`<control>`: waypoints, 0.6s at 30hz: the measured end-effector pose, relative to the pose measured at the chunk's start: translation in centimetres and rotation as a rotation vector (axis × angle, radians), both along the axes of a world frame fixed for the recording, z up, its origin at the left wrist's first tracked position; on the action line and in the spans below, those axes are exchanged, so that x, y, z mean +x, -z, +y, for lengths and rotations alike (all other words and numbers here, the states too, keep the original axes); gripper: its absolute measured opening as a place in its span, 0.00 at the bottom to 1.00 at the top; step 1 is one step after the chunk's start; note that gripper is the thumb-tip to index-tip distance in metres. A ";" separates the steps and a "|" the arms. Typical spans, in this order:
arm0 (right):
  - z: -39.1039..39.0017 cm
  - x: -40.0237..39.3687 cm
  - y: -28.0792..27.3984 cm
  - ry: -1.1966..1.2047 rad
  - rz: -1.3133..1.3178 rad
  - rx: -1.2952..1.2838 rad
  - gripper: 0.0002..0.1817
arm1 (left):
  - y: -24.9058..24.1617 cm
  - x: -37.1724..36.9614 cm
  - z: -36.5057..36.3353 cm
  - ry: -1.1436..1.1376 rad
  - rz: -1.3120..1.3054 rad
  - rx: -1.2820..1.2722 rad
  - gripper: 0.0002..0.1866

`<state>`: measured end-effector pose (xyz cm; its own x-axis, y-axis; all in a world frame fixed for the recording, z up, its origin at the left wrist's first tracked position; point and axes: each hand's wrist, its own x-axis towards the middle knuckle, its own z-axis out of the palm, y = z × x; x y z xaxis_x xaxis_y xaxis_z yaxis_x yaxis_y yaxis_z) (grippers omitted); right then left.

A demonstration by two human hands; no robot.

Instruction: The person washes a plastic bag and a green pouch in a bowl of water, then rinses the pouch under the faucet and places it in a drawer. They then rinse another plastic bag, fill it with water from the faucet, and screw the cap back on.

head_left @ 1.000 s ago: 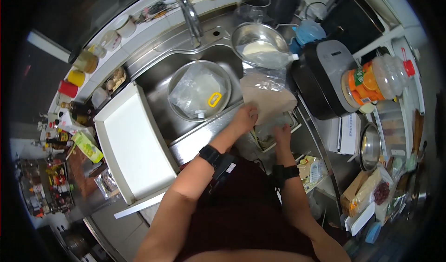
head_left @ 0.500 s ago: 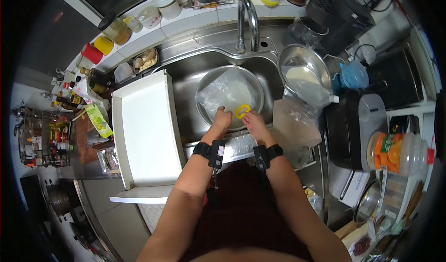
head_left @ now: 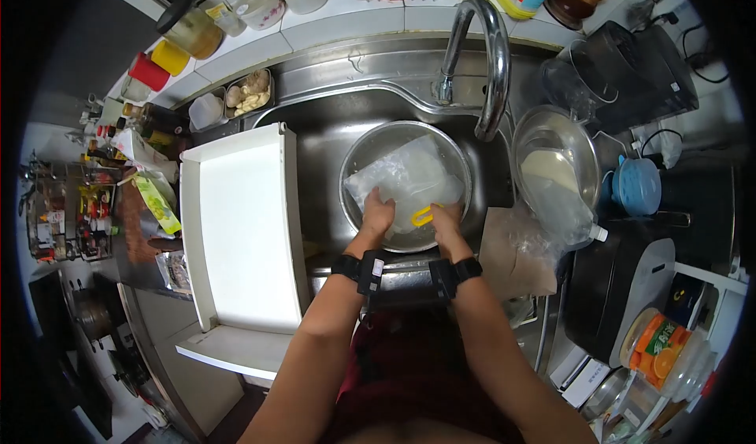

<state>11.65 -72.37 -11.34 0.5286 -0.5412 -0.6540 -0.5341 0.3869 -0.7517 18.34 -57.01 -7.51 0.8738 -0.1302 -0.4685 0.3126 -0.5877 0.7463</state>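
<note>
A round metal basin sits in the sink, and a clear plastic bag lies spread inside it. My left hand reaches over the basin's near rim, its thumb and fingers closed on the near-left part of the bag. To its right, my right hand pinches a small yellow plastic loop that points left over the bag. The lower part of the bag between the hands is partly covered by them.
A white drawer-like tray stands left of the basin. The faucet arches over the sink's back right. A metal bowl with a spouted pouch sits to the right, above a brown paper-like sheet.
The view has shifted and the basin looks nearer. My right hand has moved in over the rim, the yellow loop lower and tilted. My left hand stays at the bag.
</note>
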 end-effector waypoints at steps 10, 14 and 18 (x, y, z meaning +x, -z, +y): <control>-1.5 5.0 -13.3 -0.378 -0.174 -0.892 0.42 | -1.0 0.6 -2.8 0.032 0.008 0.221 0.39; -0.5 11.3 -16.4 -0.306 -0.417 -0.925 0.44 | -0.8 0.4 -2.7 0.025 0.009 0.197 0.39; 0.1 14.7 -16.8 -0.277 -0.513 -0.934 0.43 | -0.3 0.4 -2.2 0.008 -0.011 0.135 0.39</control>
